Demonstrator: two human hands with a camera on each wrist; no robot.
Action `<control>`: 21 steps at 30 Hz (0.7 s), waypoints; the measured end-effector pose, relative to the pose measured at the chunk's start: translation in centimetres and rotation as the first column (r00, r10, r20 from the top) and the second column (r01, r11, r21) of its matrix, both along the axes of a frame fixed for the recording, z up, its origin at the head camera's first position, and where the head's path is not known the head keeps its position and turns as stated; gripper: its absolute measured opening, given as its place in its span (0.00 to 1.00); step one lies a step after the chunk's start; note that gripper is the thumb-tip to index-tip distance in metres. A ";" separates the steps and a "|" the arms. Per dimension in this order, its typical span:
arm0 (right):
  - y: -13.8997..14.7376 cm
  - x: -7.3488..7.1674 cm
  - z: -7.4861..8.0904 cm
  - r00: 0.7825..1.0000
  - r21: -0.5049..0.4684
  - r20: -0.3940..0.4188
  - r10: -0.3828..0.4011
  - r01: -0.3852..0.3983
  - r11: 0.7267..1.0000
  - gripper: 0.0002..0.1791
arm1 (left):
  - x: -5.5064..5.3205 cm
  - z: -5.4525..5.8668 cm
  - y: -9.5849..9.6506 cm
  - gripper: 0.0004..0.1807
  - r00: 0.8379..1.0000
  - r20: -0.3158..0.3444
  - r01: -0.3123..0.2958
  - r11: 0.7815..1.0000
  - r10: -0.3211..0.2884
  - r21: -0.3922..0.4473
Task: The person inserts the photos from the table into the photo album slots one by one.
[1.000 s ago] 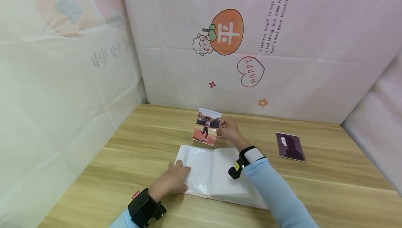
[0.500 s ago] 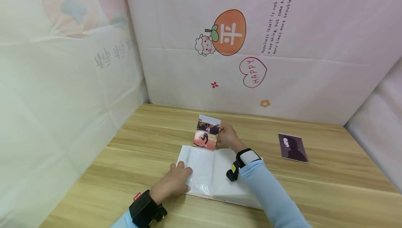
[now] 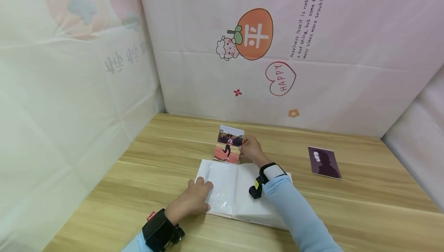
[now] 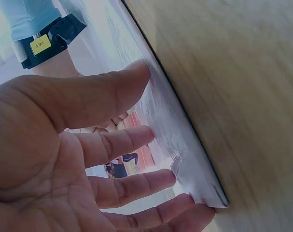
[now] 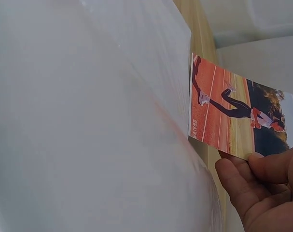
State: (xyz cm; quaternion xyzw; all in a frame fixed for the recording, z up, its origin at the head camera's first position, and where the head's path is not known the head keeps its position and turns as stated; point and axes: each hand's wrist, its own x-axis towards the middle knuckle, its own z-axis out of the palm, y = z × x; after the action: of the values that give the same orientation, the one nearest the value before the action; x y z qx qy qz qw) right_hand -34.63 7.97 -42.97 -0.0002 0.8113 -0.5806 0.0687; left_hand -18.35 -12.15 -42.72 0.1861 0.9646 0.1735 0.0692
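An album (image 3: 222,190) with clear plastic sleeves lies spread on the table. My left hand (image 3: 192,201) rests on its left page, fingers extended; in the left wrist view the fingertips (image 4: 166,178) touch the plastic near the page edge. Between thumb and fingers, my right hand (image 3: 252,150) pinches a photo (image 3: 229,146) of a runner on a red track by its right edge. The photo stands tilted up just behind the top edge of the left page. In the right wrist view its lower edge is right at the sleeve's edge (image 5: 182,96).
A dark purple photo (image 3: 325,163) with a silhouette lies on the table to the right of the album. Wood-grain tabletop (image 3: 145,159) surrounds the album. A printed white cloth (image 3: 194,82) hangs behind, with more cloth at both sides.
My right hand has lowered the runner photo slightly toward the top of the left page, and it holds nearly still over the last half second. My left hand stays on the page.
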 end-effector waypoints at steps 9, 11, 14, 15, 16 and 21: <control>-0.3 -0.4 -0.1 0.999 -0.008 -0.034 0.005 -0.005 1.000 0.09 | 0.1 -0.2 -0.1 0.27 1.000 0.001 -0.003 1.000 0.003 0.022; -0.5 -0.4 -0.1 0.999 0.000 -0.032 0.003 -0.003 1.000 0.09 | 0.1 -0.1 -0.2 0.27 1.000 0.006 -0.005 1.000 0.005 0.024; -0.5 -0.4 -0.2 1.000 0.014 -0.024 0.009 -0.009 1.000 0.09 | 0.1 -0.1 -0.1 0.26 1.000 0.015 -0.008 1.000 0.007 0.025; -0.5 -0.4 -0.3 1.000 0.019 -0.026 0.010 -0.010 1.000 0.10 | 0.1 -0.1 -0.1 0.26 1.000 0.016 -0.008 1.000 0.008 0.025; -0.5 -0.4 -0.4 0.999 0.028 -0.031 0.013 -0.012 1.000 0.10 | 0.1 -0.1 -0.1 0.26 1.000 0.016 -0.010 1.000 0.009 0.025; -0.4 -0.5 -0.5 0.998 0.047 -0.062 0.026 -0.024 0.999 0.09 | 0.0 -0.1 -0.2 0.26 1.000 0.015 -0.015 1.000 0.014 0.022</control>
State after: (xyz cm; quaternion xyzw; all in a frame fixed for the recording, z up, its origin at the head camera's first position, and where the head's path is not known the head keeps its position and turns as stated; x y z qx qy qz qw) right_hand -35.16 7.54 -43.50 -0.0269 0.8262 -0.5605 0.0505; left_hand -18.34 -12.31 -42.84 0.1785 0.9635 0.1858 0.0731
